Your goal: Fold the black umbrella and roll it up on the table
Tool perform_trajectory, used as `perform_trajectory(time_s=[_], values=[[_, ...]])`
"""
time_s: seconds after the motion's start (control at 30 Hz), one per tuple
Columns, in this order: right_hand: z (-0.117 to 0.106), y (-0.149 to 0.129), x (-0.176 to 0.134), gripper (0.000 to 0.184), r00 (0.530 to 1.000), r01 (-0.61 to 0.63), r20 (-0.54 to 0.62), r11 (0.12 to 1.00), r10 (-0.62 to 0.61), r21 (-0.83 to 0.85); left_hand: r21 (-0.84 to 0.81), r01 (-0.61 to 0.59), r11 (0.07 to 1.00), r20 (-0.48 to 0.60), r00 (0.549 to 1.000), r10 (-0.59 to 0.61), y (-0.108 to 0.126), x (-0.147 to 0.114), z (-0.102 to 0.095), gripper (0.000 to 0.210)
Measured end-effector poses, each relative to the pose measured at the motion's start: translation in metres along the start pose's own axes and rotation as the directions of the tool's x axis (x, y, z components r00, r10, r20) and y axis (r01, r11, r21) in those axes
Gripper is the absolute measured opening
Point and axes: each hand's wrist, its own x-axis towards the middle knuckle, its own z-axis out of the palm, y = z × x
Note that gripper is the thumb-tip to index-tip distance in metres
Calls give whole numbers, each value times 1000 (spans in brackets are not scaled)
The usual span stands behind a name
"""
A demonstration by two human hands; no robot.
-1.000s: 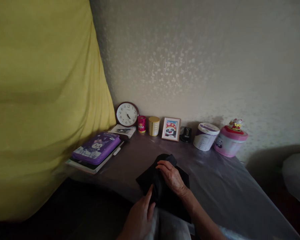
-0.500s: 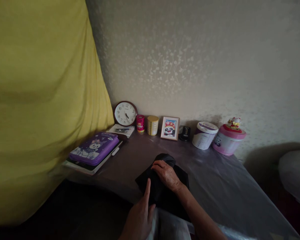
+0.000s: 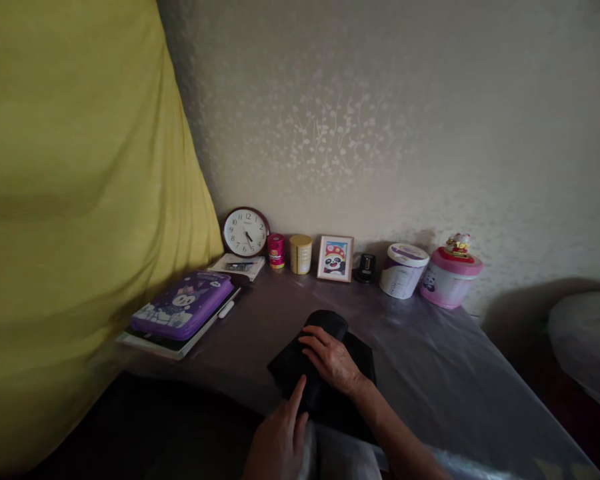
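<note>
A dark black fabric item (image 3: 290,367), folded with a rounded roll at its far end, lies at the front of the table. Its exact kind does not show. My right hand (image 3: 333,360) rests over the roll, fingers bent around its top. Low on the near left side of the fabric is my left hand (image 3: 279,437), its index finger stretched along the cloth and the thumb apart. The other left fingers are hidden.
Along the back of the table (image 3: 405,373) stand a clock (image 3: 247,231), a red tin (image 3: 276,251), a yellow-lidded can (image 3: 301,255), a panda picture frame (image 3: 335,258), and two tubs (image 3: 404,272). A purple case (image 3: 183,305) lies at left, near a yellow curtain (image 3: 90,200).
The view has shifted slightly, so the scene sits a little further left. My left index finger has tilted to the right and lower on the fabric; my right hand stays on the roll.
</note>
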Motion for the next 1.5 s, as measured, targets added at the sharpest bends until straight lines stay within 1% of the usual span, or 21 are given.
perform_trajectory(time_s=[0.1,0.2,0.27,0.37,0.43,0.5,0.57,0.6,0.67,0.73,0.77,0.83,0.9,0.97,1.03,1.1,1.17,1.27,1.33,1.4,1.5], values=[[-5,-3,-17,22,996,-44,-71,999,46,28,5,-22,1000,4,1000,22,-2,2,3,54],[-3,5,-27,21,996,-62,-67,998,62,8,10,-24,1000,3,1000,24,-5,3,5,54],[2,18,-27,23,996,-65,-56,998,64,-18,8,-31,999,0,1000,31,-6,3,7,55],[10,46,-17,28,996,-77,-56,995,73,-64,8,-35,999,-2,999,35,-7,2,8,55],[13,65,-9,29,991,-123,-71,987,116,-100,7,-29,1000,-9,1000,29,-8,2,8,55],[11,75,-2,29,976,-201,-108,970,187,-138,5,-21,1000,-17,1000,21,-9,2,9,55],[6,72,2,29,960,-253,-162,958,230,-138,8,-23,1000,-19,1000,23,-10,2,10,55],[3,64,2,28,956,-250,-184,961,226,-116,12,-24,1000,-20,1000,24,-10,2,10,55],[-1,43,-1,26,974,-160,-169,987,153,-27,22,-28,999,-13,1000,28,-10,3,10,55],[0,19,-5,24,998,-26,-51,996,30,83,23,-23,999,-6,1000,23,-9,3,9,55],[2,10,-7,23,999,30,8,993,-31,116,19,-18,1000,-6,1000,19,-9,3,8,55],[10,3,-7,23,994,69,73,989,-80,133,9,-5,1000,-10,1000,5,-7,3,7,55],[17,9,-3,25,993,48,99,993,-58,104,-3,5,1000,-16,1000,-5,-7,3,6,55],[20,23,4,27,996,-6,93,999,2,44,-15,1,1000,-18,1000,-2,-7,2,6,55],[17,35,10,27,997,-75,25,997,75,-27,-27,-9,1000,-17,1000,8,-8,2,6,55],[10,39,12,27,990,-122,-78,991,117,-58,-31,-11,999,-18,1000,11,-8,2,6,55],[3,35,8,26,989,-101,-113,994,97,-29,-24,-9,1000,-15,1000,9,-7,2,6,55],[1,29,-1,24,1000,-6,-25,1000,6,30,-8,2,1000,-4,1000,-2,-5,2,5,54],[4,32,-4,25,1000,-6,2,1000,5,8,-4,13,1000,-10,1000,-13,-3,1,3,54],[6,44,-6,29,996,-83,-47,995,81,-49,2,21,1000,-22,1000,-21,0,0,1,53],[0,65,-12,31,957,-246,-177,966,229,-82,21,21,1000,-23,1000,-21,0,-1,0,53]])
